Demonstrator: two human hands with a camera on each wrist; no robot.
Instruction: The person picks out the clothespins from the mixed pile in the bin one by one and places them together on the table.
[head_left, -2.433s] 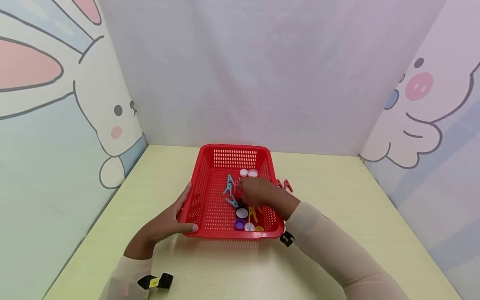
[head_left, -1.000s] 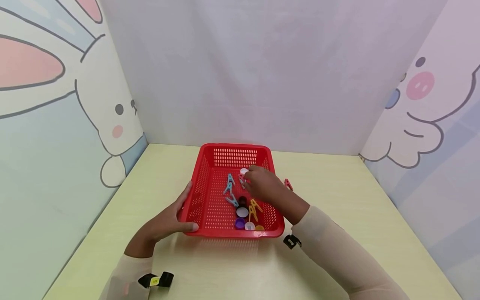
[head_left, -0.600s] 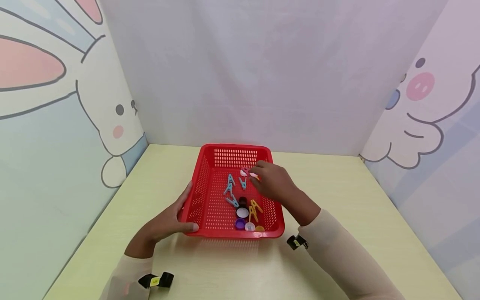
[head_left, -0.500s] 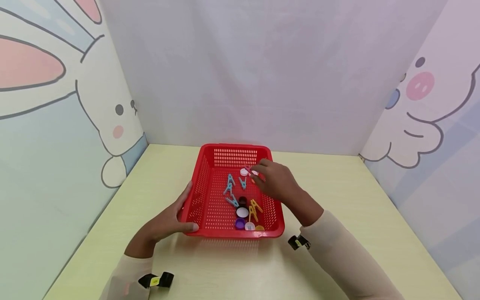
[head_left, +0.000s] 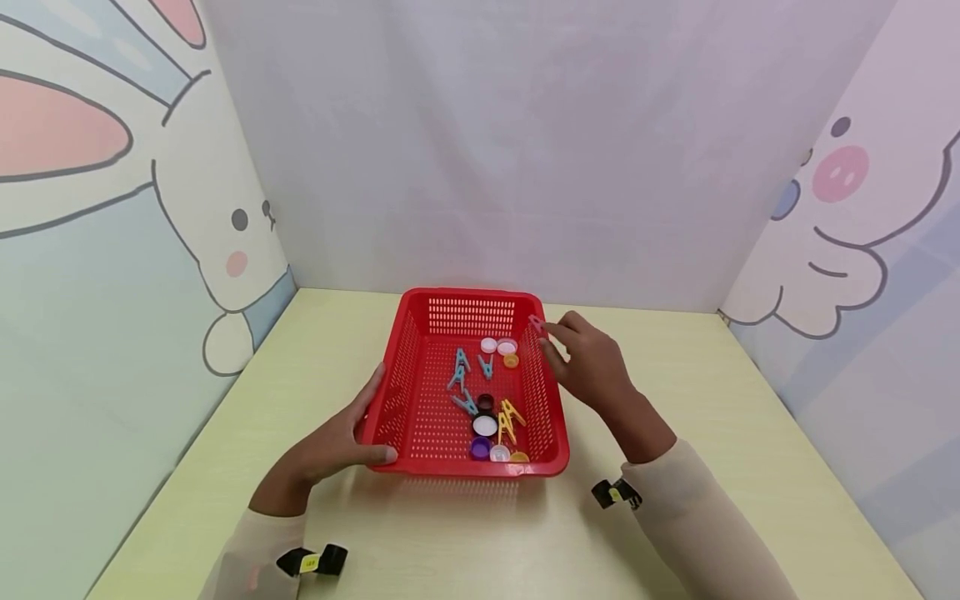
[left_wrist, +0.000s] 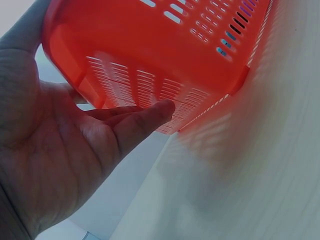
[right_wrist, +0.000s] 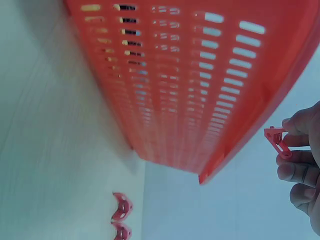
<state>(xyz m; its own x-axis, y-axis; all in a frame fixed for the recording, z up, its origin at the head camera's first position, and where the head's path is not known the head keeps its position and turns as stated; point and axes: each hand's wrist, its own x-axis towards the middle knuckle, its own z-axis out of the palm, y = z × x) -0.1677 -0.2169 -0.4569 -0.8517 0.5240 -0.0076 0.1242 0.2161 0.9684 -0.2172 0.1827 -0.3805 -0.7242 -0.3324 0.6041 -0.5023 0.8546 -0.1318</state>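
Note:
A red plastic basket [head_left: 420, 468] with slotted sides stands on the table. My left hand [head_left: 330, 442] grips its near left corner, thumb on the front rim and fingers along the outer left side. Over the right rim, my right hand [head_left: 592, 358] pinches a small red clothespin [right_wrist: 278, 142] between thumb and fingertips. Inside the basket lie several light blue clothespins [head_left: 460, 377], two yellow clothespins [head_left: 506, 427] and several bottle caps, including a purple cap [head_left: 480, 448], an orange cap [head_left: 511, 360] and a dark brown cap [head_left: 485, 402].
Two red clothespins [right_wrist: 121, 206] lie on the table beyond the basket's right side, hidden behind my right hand in the head view. The pale wood table [head_left: 750, 433] is bounded by a grey back wall [head_left: 487, 150] and cartoon-printed side panels [head_left: 885, 250].
My right hand has picked a red clothespin from among the basket's contents and carried it up and rightward to the right rim. My left hand keeps its grip on the corner.

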